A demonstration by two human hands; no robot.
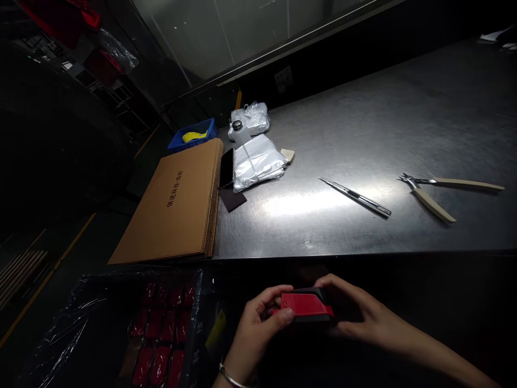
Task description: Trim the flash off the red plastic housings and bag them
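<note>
A small red and black plastic part (306,305) is held in front of the bench's near edge. My left hand (262,318) is closed on its left end, thumb on the red face and fingers behind. At the right end, my right hand (359,315) curves around the part, with a finger at its dark upper edge and the thumb low beside the corner. The far side of the part is hidden. On the bench beyond lie pointed metal tweezers (355,196) and open cutting pliers with cream handles (430,188).
A metal bench (363,118) spans the view. At its left are stacked cardboard sheets (173,199), clear plastic bags (258,161), a pump bottle (239,133) and a blue bin (194,134). Lower left, a plastic-lined crate (197,296) holds several wrapped red parts (161,323).
</note>
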